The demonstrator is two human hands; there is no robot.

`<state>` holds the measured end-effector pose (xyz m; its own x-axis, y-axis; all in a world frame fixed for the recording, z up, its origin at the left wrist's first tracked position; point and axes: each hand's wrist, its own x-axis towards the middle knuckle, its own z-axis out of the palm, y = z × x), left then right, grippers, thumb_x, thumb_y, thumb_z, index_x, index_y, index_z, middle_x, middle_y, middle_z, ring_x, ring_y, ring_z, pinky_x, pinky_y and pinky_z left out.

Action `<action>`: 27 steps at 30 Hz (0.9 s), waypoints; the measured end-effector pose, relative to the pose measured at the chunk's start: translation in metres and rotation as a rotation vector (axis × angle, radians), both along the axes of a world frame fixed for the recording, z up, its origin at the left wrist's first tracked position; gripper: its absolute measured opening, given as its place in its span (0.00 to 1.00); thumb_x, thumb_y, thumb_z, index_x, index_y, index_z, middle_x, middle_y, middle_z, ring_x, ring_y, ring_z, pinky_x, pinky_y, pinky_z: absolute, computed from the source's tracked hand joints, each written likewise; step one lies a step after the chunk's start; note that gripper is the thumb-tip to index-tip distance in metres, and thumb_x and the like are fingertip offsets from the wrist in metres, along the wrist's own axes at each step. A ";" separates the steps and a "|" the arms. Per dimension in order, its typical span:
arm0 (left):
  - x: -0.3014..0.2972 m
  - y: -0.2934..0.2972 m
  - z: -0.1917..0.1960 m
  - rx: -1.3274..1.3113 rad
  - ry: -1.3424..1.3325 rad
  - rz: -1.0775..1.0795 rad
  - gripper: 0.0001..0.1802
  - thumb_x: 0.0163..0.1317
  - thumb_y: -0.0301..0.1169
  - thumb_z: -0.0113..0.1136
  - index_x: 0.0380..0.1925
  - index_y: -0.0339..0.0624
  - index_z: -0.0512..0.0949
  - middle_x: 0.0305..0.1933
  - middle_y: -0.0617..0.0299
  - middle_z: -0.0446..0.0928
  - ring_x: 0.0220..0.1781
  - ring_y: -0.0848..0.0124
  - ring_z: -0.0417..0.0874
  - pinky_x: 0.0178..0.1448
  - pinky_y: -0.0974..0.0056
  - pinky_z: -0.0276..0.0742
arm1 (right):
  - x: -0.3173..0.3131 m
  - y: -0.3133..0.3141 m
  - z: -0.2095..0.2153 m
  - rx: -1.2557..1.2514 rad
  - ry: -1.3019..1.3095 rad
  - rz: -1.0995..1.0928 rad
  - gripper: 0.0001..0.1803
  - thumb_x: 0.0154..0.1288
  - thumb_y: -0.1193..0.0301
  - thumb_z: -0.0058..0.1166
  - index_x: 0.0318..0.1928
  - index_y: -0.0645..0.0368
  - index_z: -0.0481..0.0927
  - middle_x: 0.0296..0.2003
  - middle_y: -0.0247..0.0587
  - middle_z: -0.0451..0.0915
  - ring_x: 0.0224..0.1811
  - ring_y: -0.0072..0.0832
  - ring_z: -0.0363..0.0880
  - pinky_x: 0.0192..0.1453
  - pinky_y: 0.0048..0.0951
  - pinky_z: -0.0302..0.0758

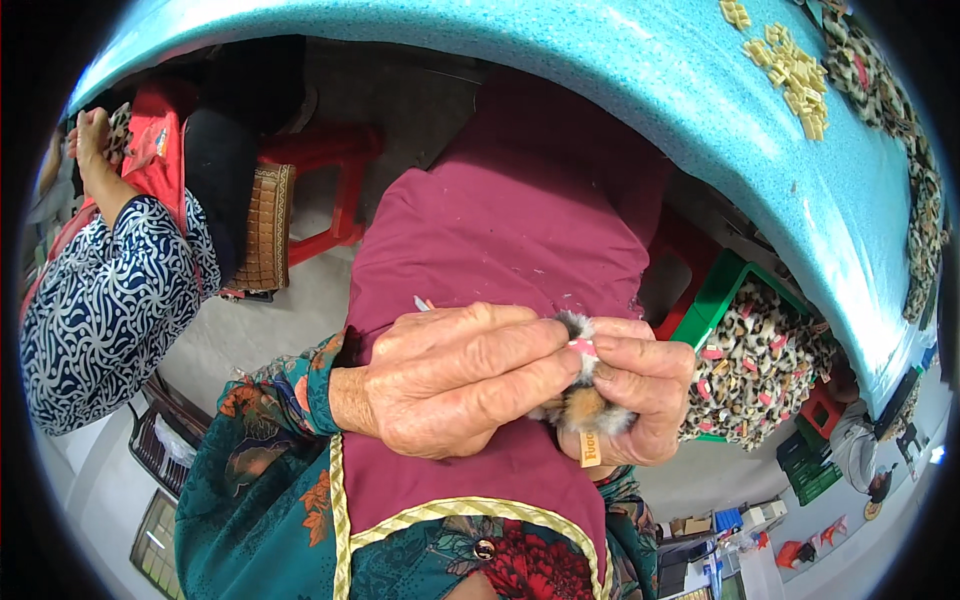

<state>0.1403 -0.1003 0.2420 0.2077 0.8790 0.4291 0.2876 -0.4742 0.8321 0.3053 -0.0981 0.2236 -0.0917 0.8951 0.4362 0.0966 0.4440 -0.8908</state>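
Blue speckled desk runs across the top and down the right, its edge bent by the lens. On it, upper right: a loose pile of small pale-yellow pieces; leopard-patterned furry material lines the far right side. Grey floor below. Green crate sits right of the lap, filled with spotted furry items with pink bits. Red stool upper left, brown woven cushion next to it. Co-worker in a navy-and-white patterned top at left, one hand raised near the desk edge. Dark slatted bench lower left; more green crates at far right.

Work is over the maroon apron, off the desk. Small furry piece is between both hands, tan tag at its lower end. Left hand: fingers pressed together, tips pinching its pink-and-white part; thumb hidden. Right hand: thumb and curled fingers pinch it from the other side. Thin pale tip pokes out behind the left hand; can't tell what it belongs to.
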 end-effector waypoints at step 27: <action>0.011 0.013 0.002 -0.102 -0.199 0.193 0.09 0.49 0.22 0.66 0.31 0.33 0.77 0.33 0.50 0.76 0.34 0.60 0.81 0.38 0.62 0.79 | -0.017 0.017 0.005 0.040 -0.120 0.032 0.18 0.41 0.77 0.72 0.31 0.65 0.75 0.37 0.46 0.72 0.35 0.39 0.79 0.36 0.37 0.82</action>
